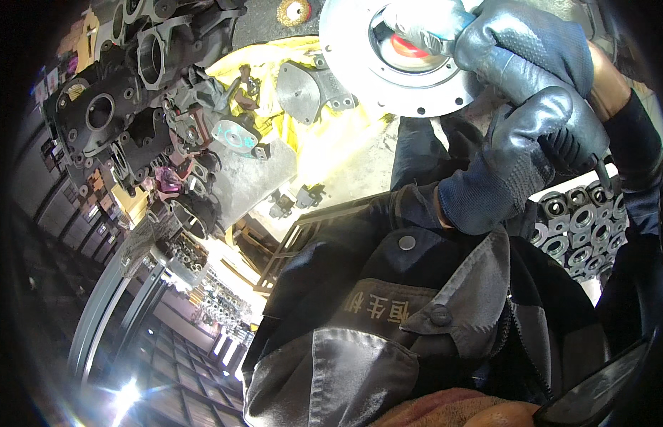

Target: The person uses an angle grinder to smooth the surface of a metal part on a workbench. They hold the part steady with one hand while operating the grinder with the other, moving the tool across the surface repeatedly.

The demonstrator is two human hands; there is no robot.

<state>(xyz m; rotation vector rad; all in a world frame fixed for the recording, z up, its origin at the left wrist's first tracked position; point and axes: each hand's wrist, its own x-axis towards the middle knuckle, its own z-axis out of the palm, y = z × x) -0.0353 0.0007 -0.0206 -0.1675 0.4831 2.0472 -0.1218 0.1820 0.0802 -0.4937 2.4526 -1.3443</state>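
Note:
Both my hands wear dark blue gloves with shiny grey coating. My right hand (531,46) is closed around the front of a hand-held grinder (424,25), reaching in from the right. Below it, my left hand (520,153) comes across my chest and is wrapped around the grinder's rear end, fingers curled. Most of the tool's body is hidden by the gloves. The grinder's head is over the central opening of a round, pale metal flange (353,75) with bolt holes around its rim. Something red and curved (408,47) shows inside that opening, under the head; glare blurs it.
Left of the flange, a flat metal plate part (299,91) lies on yellow sheeting (324,153). Dark castings (96,114) crowd the far left. A round brown brush-like wheel (294,12) lies at the top. Stacked ring-shaped metal parts (581,228) stand at lower right, beside my arm.

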